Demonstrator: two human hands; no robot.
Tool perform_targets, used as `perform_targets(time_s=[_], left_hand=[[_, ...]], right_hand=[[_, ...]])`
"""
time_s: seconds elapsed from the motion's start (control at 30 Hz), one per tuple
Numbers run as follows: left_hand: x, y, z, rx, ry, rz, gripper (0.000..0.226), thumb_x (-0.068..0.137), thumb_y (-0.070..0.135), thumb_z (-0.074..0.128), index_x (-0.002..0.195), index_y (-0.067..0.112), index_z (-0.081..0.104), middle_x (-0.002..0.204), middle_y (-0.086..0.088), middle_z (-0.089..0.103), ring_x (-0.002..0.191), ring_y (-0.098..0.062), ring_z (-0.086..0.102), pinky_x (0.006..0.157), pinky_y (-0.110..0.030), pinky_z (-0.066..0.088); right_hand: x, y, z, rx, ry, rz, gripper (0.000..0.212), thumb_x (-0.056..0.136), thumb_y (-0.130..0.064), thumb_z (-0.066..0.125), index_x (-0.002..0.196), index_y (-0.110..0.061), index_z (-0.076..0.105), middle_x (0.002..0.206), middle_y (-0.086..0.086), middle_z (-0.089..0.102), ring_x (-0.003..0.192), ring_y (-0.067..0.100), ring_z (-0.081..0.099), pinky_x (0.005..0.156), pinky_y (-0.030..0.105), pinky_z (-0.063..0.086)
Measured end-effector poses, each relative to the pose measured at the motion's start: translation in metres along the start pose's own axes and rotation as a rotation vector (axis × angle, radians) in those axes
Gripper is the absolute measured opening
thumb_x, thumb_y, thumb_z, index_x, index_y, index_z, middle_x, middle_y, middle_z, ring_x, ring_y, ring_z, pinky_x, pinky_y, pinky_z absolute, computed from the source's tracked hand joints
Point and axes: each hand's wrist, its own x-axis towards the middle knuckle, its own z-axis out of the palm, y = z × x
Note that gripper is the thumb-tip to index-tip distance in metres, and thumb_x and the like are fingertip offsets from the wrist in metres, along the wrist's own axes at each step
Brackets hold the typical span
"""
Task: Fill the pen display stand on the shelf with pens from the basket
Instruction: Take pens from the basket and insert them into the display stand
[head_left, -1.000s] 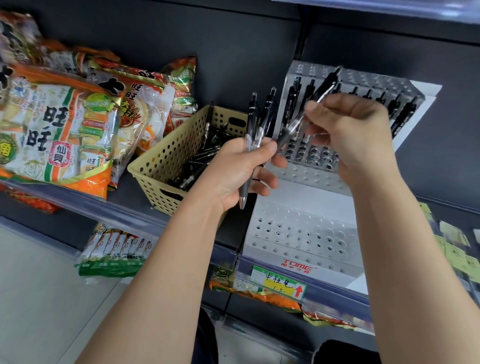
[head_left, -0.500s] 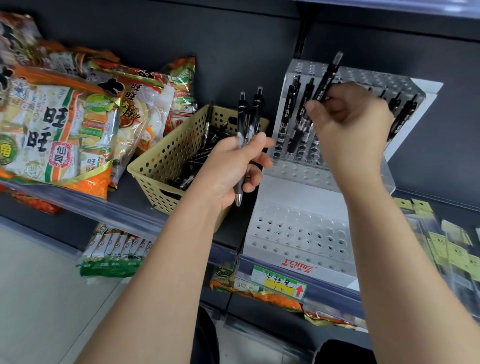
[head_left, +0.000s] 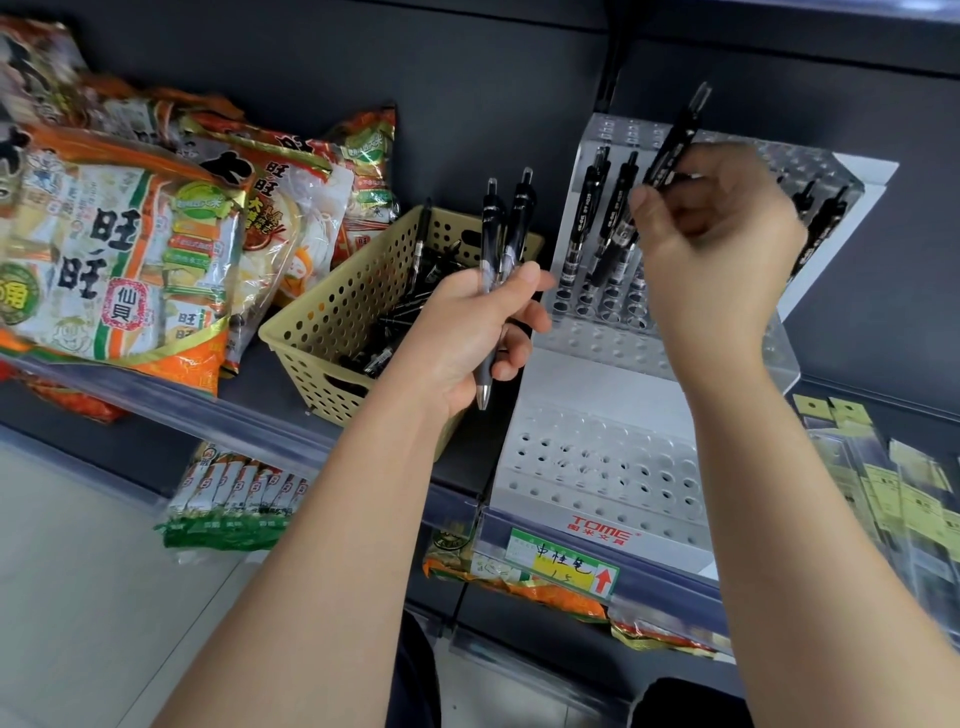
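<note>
The right hand, fingers pinching one pen, must slide it into the stand, while the left hand grips two pens.

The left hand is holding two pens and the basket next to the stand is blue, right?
Not quite. The head view shows the basket is yellowish beige, not blue. The rest holds: the left hand grips two pens, and the basket sits beside the stand.
</note>
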Motion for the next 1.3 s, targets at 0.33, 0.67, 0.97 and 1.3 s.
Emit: perform_targets(time_s=[0.33,0.67,0.97,1.3], left_hand=[[0.0,0.0,0.0,0.019,-0.005,0.007,0.021,0.097,0.025,0.051,0.102,0.01,0.065,0.066,-0.003,0.058,0.045,-0.012,0.043,0.037,-0.02,0.028],[0.0,0.001,0.001,0.044,-0.016,0.019,0.02,0.097,0.025,0.051,0.102,0.012,0.064,0.067,-0.002,0.057,0.045,-0.012,0.043,0.038,-0.021,0.027],[-0.005,0.005,0.013,-0.043,-0.102,0.004,0.014,0.095,0.008,0.046,0.106,0.002,0.052,0.062,-0.006,0.054,0.043,-0.016,0.038,0.041,-0.024,0.017],[-0.007,-0.002,0.018,0.07,-0.157,0.028,0.017,0.097,0.021,0.049,0.094,0.013,0.063,0.068,-0.003,0.055,0.05,-0.012,0.042,0.039,-0.021,0.029]], right_hand=[[-0.007,0.007,0.006,-0.213,-0.178,0.093,0.011,0.081,-0.028,0.07,0.083,-0.017,0.07,0.059,-0.02,0.052,0.053,-0.002,0.051,0.052,0.01,0.038],[-0.008,0.005,0.006,-0.325,-0.191,0.084,0.02,0.081,-0.03,0.066,0.068,-0.014,0.066,0.056,-0.004,0.053,0.057,0.016,0.051,0.055,0.023,0.03],[-0.004,-0.011,-0.005,0.178,-0.423,0.261,0.028,0.085,-0.032,0.069,0.071,-0.007,0.069,0.064,0.014,0.065,0.046,0.01,0.046,0.046,0.021,0.036],[0.005,-0.008,-0.025,0.438,-0.454,0.433,0.006,0.082,-0.017,0.072,0.079,-0.014,0.067,0.067,-0.002,0.068,0.055,0.011,0.058,0.045,0.02,0.041]])
